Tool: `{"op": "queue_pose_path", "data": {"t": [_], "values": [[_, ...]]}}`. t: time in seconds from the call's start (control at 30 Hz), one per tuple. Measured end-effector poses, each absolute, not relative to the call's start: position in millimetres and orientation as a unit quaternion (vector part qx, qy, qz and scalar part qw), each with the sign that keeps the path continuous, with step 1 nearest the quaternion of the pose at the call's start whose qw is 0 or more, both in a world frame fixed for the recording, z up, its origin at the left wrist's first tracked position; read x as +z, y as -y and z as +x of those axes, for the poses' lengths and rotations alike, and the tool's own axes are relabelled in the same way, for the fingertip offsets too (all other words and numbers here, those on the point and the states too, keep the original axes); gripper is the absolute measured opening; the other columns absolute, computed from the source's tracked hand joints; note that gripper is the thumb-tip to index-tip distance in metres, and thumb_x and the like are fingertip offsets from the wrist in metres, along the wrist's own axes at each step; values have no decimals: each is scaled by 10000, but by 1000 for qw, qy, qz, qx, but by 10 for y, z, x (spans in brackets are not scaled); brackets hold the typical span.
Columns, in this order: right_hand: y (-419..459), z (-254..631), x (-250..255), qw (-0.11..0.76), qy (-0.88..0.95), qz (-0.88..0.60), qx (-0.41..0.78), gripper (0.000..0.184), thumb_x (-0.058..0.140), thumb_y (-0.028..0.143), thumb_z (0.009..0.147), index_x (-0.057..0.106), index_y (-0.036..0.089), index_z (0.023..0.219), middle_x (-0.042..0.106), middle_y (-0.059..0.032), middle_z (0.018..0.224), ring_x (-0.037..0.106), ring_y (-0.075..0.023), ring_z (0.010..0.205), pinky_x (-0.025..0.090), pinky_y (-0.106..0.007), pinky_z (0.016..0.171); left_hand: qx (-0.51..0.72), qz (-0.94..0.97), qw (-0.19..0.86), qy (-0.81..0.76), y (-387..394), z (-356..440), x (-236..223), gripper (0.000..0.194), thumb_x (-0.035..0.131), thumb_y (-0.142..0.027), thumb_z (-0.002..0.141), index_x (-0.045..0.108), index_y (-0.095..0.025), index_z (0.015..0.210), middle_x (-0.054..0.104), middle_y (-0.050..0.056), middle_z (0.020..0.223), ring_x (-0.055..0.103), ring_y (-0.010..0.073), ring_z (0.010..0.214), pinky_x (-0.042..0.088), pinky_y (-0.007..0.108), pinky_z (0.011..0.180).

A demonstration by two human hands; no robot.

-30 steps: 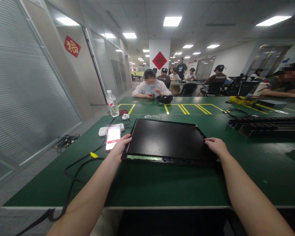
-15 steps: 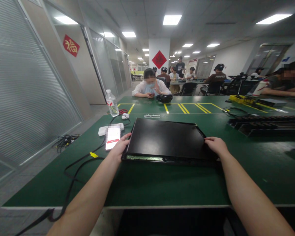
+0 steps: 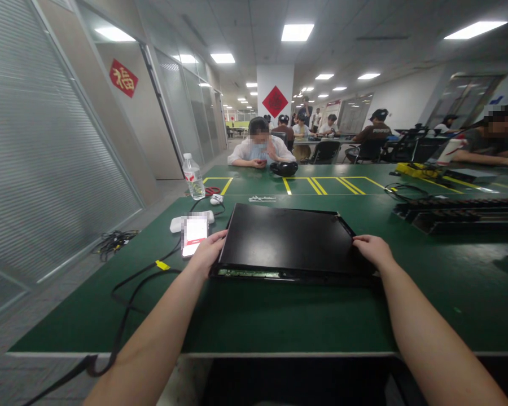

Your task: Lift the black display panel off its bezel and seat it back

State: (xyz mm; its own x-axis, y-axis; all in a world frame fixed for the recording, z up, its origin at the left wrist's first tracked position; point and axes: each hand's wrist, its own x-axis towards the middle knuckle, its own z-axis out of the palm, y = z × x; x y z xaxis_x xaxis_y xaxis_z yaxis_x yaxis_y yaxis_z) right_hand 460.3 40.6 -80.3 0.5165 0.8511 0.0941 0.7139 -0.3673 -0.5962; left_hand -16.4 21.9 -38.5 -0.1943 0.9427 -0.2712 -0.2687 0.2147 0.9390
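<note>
Working at a dark green tabletop (image 3: 296, 324), apparently being partway along, with a narrow green strip resembling circuit board (image 3: 248, 274) left uncovered along the near edge of a flat black rectangular panel (image 3: 288, 235) already lying in a thin black frame (image 3: 322, 278). Gripping the framed panel by opposite side edges with a bare left hand (image 3: 210, 254) and a bare right hand (image 3: 372, 251), both closed on it. Facing, farther off, a clear plastic bottle (image 3: 193, 179).

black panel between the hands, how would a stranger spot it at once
Start at the green table and look between the left hand and right hand. The black panel there is broad and smooth, with a greenish strip at its near edge, unlike the narrow black bars to the right.
</note>
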Motion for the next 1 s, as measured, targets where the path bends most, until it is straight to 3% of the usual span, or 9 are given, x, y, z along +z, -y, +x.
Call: {"op": "queue_pose_path", "data": {"t": [0.1,0.27,0.47,0.7,1.0], "values": [[-418,4610,-809,298,477,-819,115,216,696,278,799,852,224,939,810,-105,999,743,-275,872,547,-342,743,539,314,544,-561,-170,-118,-327,256,815,-75,854,809,-130,1103,811,68,763,748,169,568,607,226,556],[-419,4601,-790,282,481,-822,117,243,689,285,804,857,214,964,809,-109,1014,746,-292,919,552,-354,767,517,318,576,-548,-108,-81,-270,258,898,-156,794,813,-118,1034,804,79,739,742,190,559,590,245,502],[-414,4588,-783,283,480,-822,116,227,696,292,803,858,226,948,810,-112,1015,745,-301,903,556,-370,758,541,315,559,-544,-106,-73,-280,192,873,-113,791,812,-130,973,792,62,709,722,171,533,565,229,489],[-422,4601,-805,294,484,-817,111,202,699,297,779,849,236,899,810,-99,968,742,-283,859,557,-361,748,551,321,558,-532,-129,-68,-301,221,925,-95,677,811,-152,858,780,47,673,733,183,562,569,232,507],[-410,4579,-786,291,478,-820,123,235,684,304,782,852,231,930,808,-105,967,746,-279,854,560,-358,744,548,318,577,-515,-131,-81,-301,232,892,-86,684,817,-159,890,804,64,737,754,197,608,576,243,519]]}}
